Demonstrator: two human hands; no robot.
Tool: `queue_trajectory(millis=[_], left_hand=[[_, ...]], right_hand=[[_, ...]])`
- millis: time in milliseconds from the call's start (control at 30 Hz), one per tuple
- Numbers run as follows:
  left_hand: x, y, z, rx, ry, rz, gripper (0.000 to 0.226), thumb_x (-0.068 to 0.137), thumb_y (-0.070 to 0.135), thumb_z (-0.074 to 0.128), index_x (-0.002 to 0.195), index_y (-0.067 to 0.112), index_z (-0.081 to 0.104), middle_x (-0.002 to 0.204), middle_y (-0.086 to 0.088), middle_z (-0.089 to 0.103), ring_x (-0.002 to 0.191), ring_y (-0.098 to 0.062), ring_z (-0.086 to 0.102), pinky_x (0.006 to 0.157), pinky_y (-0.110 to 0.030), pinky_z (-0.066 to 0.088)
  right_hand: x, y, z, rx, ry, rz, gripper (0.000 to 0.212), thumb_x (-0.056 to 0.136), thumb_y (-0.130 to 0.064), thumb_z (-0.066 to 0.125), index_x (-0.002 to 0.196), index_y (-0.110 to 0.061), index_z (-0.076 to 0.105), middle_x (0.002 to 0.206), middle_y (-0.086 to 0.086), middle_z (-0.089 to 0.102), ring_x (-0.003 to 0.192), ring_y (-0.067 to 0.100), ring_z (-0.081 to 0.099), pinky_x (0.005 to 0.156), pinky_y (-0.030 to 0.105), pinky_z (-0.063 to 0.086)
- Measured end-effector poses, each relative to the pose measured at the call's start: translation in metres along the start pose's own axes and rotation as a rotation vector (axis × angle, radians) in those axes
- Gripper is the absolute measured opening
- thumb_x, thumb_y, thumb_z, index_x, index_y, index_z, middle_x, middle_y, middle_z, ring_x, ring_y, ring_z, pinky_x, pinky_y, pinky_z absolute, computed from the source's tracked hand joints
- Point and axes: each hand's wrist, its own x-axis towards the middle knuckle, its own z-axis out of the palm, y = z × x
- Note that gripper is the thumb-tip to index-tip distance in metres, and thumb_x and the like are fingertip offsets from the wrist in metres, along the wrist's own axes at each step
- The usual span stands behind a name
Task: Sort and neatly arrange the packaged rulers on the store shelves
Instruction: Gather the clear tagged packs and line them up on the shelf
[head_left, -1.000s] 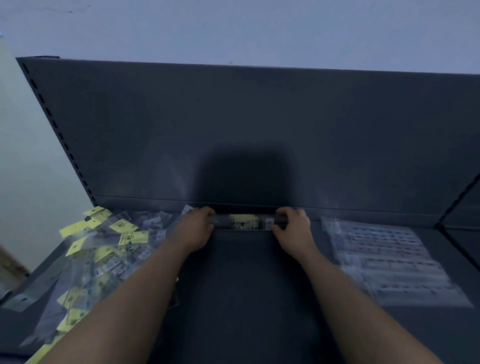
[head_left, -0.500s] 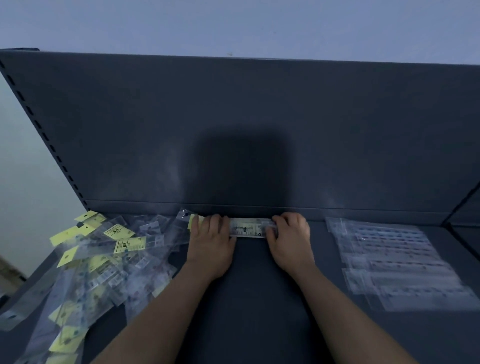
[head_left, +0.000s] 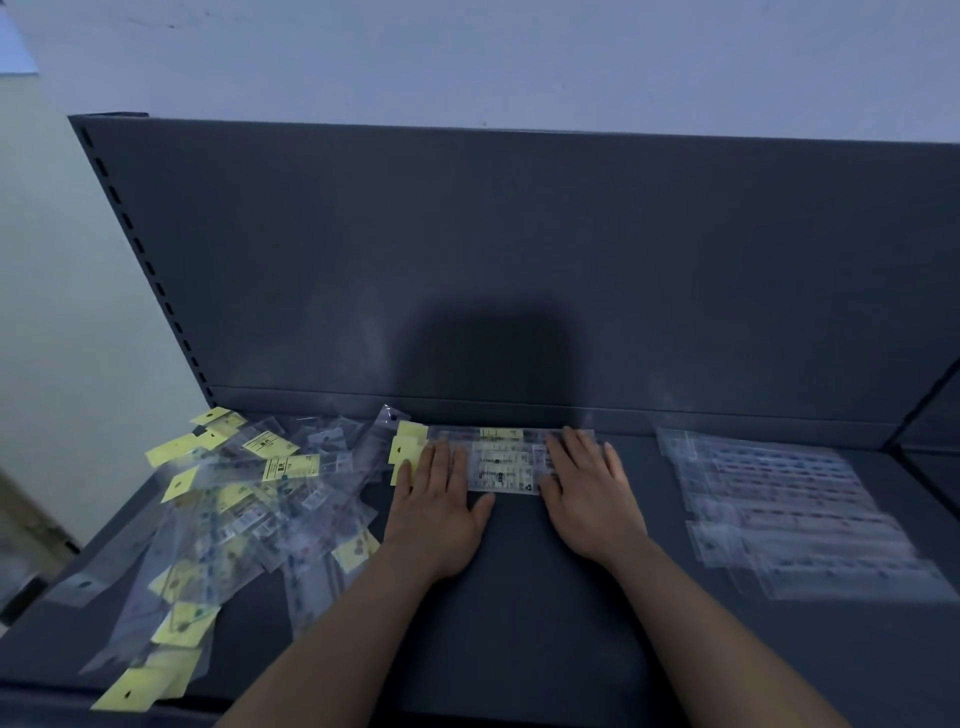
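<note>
Both the left hand (head_left: 436, 512) and right hand (head_left: 589, 493) lie flat, fingers straight, pressing a small stack of packaged rulers (head_left: 501, 462) at the far middle of the shelf (head_left: 519, 597). The slick, light sleeves likely slide, so press them near both ends.

**Shiny Bags on a Dull Metal Shelf**

The shelf (head_left: 519, 597) looks like smooth, dull grey metal. The ruler packs (head_left: 506, 462) sit in clear, shiny plastic bags. The yellow tags (head_left: 182, 626) look like flat, dull paper. The wall (head_left: 467, 62) looks smooth and matt.
</note>
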Motion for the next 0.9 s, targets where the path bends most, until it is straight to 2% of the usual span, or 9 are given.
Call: queue_trajectory(millis=[367,600,667,733,833,900], left_hand=[[-0.030,0.005,0.004,0.014,0.030,-0.060,0.073,0.098,0.057,0.009,0.154,0.013,-0.008,0.161,-0.006,-0.013,0.148,-0.021,-0.016,0.119,-0.045,-0.012],[-0.040,0.007,-0.011,0.084,0.176,0.012,0.068,0.100,0.051,0.023,0.153,0.010,0.008,0.162,-0.010,-0.001,0.149,-0.025,-0.005,0.120,-0.046,-0.007],[-0.048,0.001,-0.019,0.028,0.232,0.001,0.064,0.100,0.050,0.027,0.152,0.014,0.019,0.161,-0.008,0.010,0.149,-0.024,0.002,0.120,-0.045,-0.002],[-0.057,-0.013,-0.030,-0.049,0.300,-0.034,0.054,0.100,0.047,0.030,0.146,0.018,0.034,0.155,-0.003,0.029,0.145,-0.023,0.017,0.119,-0.044,0.007],[-0.071,-0.047,-0.048,-0.069,0.397,-0.106,0.037,0.100,0.039,0.032,0.124,0.024,0.055,0.131,0.003,0.056,0.122,-0.021,0.046,0.106,-0.038,0.027],[-0.078,-0.075,-0.056,-0.106,0.439,-0.194,0.030,0.098,0.032,0.036,0.113,0.023,0.061,0.121,0.000,0.063,0.110,-0.024,0.054,0.097,-0.038,0.033]], right_hand=[[-0.030,-0.002,-0.006,0.024,-0.022,0.007,0.062,0.101,-0.048,0.018,0.154,-0.017,0.009,0.162,-0.001,0.004,0.148,0.012,-0.003,0.121,0.035,-0.004],[-0.037,-0.007,-0.008,0.053,0.178,-0.046,0.055,0.099,-0.040,0.039,0.146,-0.012,0.035,0.155,0.005,0.029,0.146,0.020,0.018,0.121,0.033,0.003],[-0.038,-0.013,-0.006,0.075,0.212,-0.061,0.050,0.097,-0.031,0.046,0.142,-0.010,0.042,0.154,0.009,0.032,0.145,0.024,0.021,0.120,0.034,0.004],[-0.040,-0.027,-0.004,0.122,0.222,-0.051,0.048,0.094,-0.023,0.050,0.139,-0.008,0.045,0.154,0.011,0.030,0.146,0.027,0.018,0.119,0.034,0.004],[-0.039,-0.061,0.001,0.213,0.192,-0.084,0.045,0.093,-0.018,0.051,0.137,-0.007,0.047,0.155,0.012,0.026,0.147,0.028,0.013,0.119,0.035,0.004],[-0.032,-0.091,0.001,0.267,0.152,-0.159,0.042,0.093,-0.018,0.050,0.134,-0.009,0.051,0.153,0.011,0.030,0.145,0.029,0.017,0.121,0.039,0.009]])
